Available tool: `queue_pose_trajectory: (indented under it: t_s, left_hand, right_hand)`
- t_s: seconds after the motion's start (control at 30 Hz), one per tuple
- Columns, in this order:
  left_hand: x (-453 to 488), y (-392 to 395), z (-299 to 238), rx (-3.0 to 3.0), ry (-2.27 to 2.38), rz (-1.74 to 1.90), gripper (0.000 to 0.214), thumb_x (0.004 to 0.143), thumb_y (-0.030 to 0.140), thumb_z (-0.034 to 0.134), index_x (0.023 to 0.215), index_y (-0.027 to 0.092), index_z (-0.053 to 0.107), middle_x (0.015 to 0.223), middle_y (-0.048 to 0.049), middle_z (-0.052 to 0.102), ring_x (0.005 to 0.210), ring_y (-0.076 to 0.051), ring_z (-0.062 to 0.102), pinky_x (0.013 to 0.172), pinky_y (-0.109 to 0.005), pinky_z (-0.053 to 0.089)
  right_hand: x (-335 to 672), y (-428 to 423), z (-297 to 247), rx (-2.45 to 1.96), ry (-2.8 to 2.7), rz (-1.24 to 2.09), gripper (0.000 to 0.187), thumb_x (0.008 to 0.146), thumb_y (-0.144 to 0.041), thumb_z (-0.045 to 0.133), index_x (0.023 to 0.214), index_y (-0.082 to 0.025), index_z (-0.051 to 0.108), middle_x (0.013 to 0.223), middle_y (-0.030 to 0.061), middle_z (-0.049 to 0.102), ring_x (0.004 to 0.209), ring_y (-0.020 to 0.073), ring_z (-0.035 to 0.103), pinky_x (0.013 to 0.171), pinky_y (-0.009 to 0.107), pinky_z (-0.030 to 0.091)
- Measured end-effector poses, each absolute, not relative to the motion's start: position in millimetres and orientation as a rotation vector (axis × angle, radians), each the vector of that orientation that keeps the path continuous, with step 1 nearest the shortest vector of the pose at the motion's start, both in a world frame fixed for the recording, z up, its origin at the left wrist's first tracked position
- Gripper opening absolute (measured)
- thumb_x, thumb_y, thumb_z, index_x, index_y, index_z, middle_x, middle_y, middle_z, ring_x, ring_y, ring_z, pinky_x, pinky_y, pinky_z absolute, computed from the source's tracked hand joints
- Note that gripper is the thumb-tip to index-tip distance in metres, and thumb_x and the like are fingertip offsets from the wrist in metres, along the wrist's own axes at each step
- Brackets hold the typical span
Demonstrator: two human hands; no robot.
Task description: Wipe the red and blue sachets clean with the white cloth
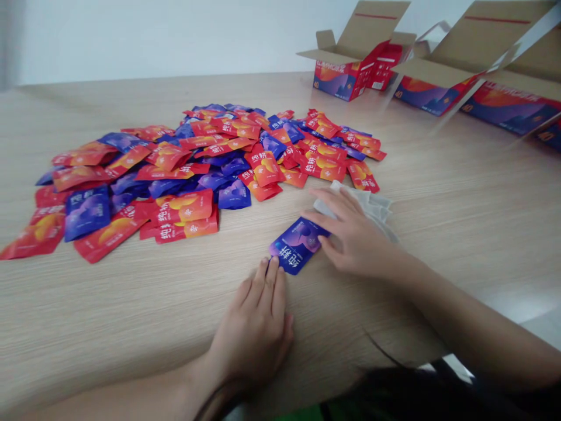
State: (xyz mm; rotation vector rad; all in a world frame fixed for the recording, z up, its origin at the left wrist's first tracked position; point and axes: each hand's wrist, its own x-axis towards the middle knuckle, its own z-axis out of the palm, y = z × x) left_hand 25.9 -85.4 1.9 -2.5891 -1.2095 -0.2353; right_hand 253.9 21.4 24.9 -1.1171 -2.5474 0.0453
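Observation:
A blue-purple sachet [297,245] with white characters lies flat on the wooden table in front of me. My left hand [256,321] rests on the tabletop, its fingers stretched out together and the tips touching the sachet's near left edge. From the right, my right hand [350,237] reaches over with fingers spread; its thumb and index finger are at the sachet's right side. Under and behind those right fingers is a crumpled white tissue or cloth [374,204]; whether it is gripped is hidden by the hand.
A wide pile of red-orange sachets [184,207] and blue sachets [87,213] spreads beyond my hands, centre to left. Along the back right stand printed cardboard boxes with open flaps, including a nearer-centre box [335,79] and a larger box [427,93]. A pale wall is behind.

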Motion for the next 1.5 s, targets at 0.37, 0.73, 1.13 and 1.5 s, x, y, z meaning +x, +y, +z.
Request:
queue_pose_trajectory:
  t_s: [0.37,0.73,1.13,1.5]
  left_hand:
    - [16,-78,1,-2.814,-1.273,-0.315,0.054,0.089,0.032,0.044,0.136,0.006,0.051,0.148,-0.0226,0.044,0.137,-0.039,0.040,0.105,-0.055,0.042]
    - [10,-70,1,-2.755,-1.261,-0.423,0.068,0.086,0.022,0.048,0.148,0.001,0.028,0.156,-0.0261,0.028,0.146,-0.043,0.019,0.110,-0.061,0.033]
    - [7,-59,0,-2.906,-1.202,-0.386,0.049,0.086,0.019,0.045,0.133,0.007,0.054,0.136,-0.0203,0.054,0.129,-0.038,0.044,0.097,-0.056,0.047]
    - [14,-64,5,-2.881,-1.327,-0.383,0.042,0.091,0.023,0.044,0.126,0.003,0.057,0.122,-0.0191,0.060,0.117,-0.034,0.051,0.096,-0.051,0.047]
  right_hand:
    - [243,30,27,-1.121,-2.638,0.518,0.029,0.086,-0.026,0.065,0.112,-0.014,0.065,0.104,0.0096,0.060,0.101,0.0243,0.056,0.095,0.042,0.045]
    - [250,12,34,-0.802,-2.755,0.500,0.020,0.091,-0.010,0.050,0.091,-0.017,0.068,0.090,0.0047,0.065,0.085,0.0187,0.057,0.085,0.035,0.045]
    - [293,54,13,-1.660,-2.454,0.014,0.056,0.086,-0.023,0.051,0.141,-0.013,0.049,0.131,0.0202,0.053,0.118,0.0365,0.053,0.100,0.054,0.043]
    - [226,-8,25,-1.131,-2.430,0.283,0.054,0.086,-0.021,0.047,0.140,-0.022,0.051,0.134,0.0129,0.055,0.121,0.0280,0.051,0.104,0.048,0.038]
